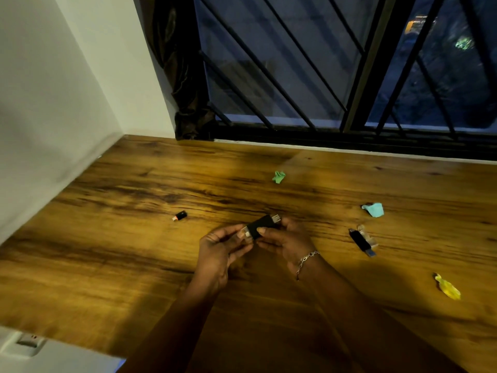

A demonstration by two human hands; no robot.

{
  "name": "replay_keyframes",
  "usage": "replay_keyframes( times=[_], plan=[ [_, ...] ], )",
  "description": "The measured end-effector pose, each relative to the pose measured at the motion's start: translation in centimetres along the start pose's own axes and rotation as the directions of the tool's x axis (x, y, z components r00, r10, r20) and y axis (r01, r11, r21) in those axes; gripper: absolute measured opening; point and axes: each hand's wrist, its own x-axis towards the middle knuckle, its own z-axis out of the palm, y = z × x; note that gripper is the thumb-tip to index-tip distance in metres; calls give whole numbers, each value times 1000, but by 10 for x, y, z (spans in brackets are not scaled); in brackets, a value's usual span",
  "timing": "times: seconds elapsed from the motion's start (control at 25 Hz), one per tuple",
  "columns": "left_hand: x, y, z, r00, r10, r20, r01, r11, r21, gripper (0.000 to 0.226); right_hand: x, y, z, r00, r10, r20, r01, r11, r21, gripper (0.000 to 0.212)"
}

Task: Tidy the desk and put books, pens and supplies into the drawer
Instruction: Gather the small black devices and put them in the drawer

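Observation:
Both of my hands hold one small black USB adapter [262, 225] with metal plugs at either end, just above the middle of the wooden desk [134, 265]. My left hand [219, 253] pinches its near metal end between thumb and fingers. My right hand [286, 242], with a bracelet at the wrist, grips the black body. A black USB stick with a blue tip [361, 242] lies to the right beside a clear cap [367, 234]. A tiny black adapter with an orange end [179, 215] lies to the left.
Crumpled scraps lie on the desk: a green one [279, 176] at the back, a light blue one [373, 209] to the right, a yellow one [448, 288] near the right edge. A white wall bounds the left side. A barred window and dark curtain [185, 76] stand behind.

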Motion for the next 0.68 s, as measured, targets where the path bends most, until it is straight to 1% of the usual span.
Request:
replay_keyframes(
  times=[0.12,0.28,0.44,0.52,0.56,0.6,0.64,0.68],
  plan=[
    [5,3,0,999,6,42,-6,1000,6,13,2,0,1,1000,-1,19,-1,995,99,19],
    [6,5,2,998,26,53,-27,999,18,14,4,-1,3,1000,-12,4,12,995,98,18],
    [7,6,1,999,20,49,-22,999,36,16,2,0,4,1000,9,-10,-8,994,106,18],
    [8,7,0,997,22,71,-27,997,68,14,2,0,3,1000,16,-25,-13,994,106,18],
    [10,8,0,994,35,101,-47,993,112,13,2,-1,2,999,23,-35,-20,995,102,18],
    [12,10,0,989,67,135,-94,975,203,12,2,-2,1,999,27,-46,-23,996,92,19],
    [15,12,1,978,118,174,-171,926,336,13,2,-4,0,998,24,-59,-20,997,68,22],
    [19,14,3,960,170,224,-259,844,469,17,1,-7,-1,997,15,-71,-12,999,32,27]
  ],
)
